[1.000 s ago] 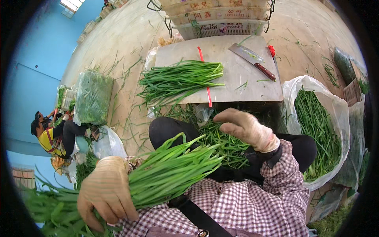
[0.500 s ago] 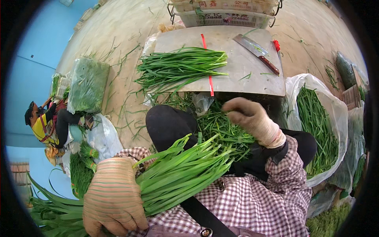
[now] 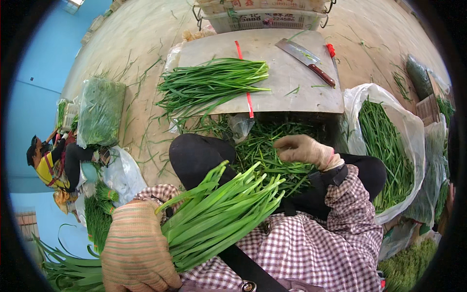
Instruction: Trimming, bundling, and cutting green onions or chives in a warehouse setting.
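Observation:
My left hand (image 3: 138,248), in a striped work glove, is closed around a thick bunch of garlic chives (image 3: 221,214). Their pale cut ends point up and right across my lap, while the leaves trail out at the lower left. My right hand (image 3: 305,151), gloved too, hovers over a heap of loose chive leaves (image 3: 262,151) between my knees. Its fingers are bent together, and whatever they may hold is hidden. On the low board (image 3: 301,102) ahead lies another bunch of chives (image 3: 214,83) across a red tape strip (image 3: 250,104). A cleaver (image 3: 306,61) rests to its right.
A white plastic bag (image 3: 418,160) full of chives stands at my right. Beyond the board are stacked plastic crates (image 3: 262,20). At the left, a person in a yellow top (image 3: 56,170) sits near a wrapped green bale (image 3: 101,113) and tied chive bundles (image 3: 104,192).
My right hand has lowered slightly over the loose leaves and is less blurred. The left hand keeps its grip on the bunch. The whole view has shifted a little.

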Motion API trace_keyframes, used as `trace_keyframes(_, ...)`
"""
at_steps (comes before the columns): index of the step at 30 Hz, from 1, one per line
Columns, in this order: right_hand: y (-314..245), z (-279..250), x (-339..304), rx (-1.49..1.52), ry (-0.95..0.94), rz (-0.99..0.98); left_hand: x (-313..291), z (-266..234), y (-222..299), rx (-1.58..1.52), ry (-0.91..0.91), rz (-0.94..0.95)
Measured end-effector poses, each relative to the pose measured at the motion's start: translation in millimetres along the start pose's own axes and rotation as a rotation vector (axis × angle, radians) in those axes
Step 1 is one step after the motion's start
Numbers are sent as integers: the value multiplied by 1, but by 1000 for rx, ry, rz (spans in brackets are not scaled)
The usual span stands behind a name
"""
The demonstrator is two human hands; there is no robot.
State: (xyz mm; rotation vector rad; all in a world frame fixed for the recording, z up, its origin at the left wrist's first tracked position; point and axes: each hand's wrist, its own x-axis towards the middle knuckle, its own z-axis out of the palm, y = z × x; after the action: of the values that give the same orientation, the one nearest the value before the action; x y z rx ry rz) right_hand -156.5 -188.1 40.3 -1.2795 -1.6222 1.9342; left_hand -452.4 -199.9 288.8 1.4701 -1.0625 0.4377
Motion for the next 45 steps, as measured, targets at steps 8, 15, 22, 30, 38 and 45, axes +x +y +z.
trace_keyframes(8,-19,52,19,607,-578,-225,8,-8,-11,-4,-53,67)
trace_keyframes(15,-13,62,18,620,-184,-599,3,-9,-2,38,-75,52)
trace_keyframes(22,18,35,14,-13,214,-308,-4,-4,7,-69,-167,81)
trace_keyframes(30,8,17,0,70,-124,-329,6,-9,-8,21,-96,114)
trace_keyframes(38,3,45,33,719,-740,-457,12,-5,-8,-100,-82,166)
trace_keyframes(45,-44,61,30,486,-687,-1082,19,-9,-13,-86,-103,167)
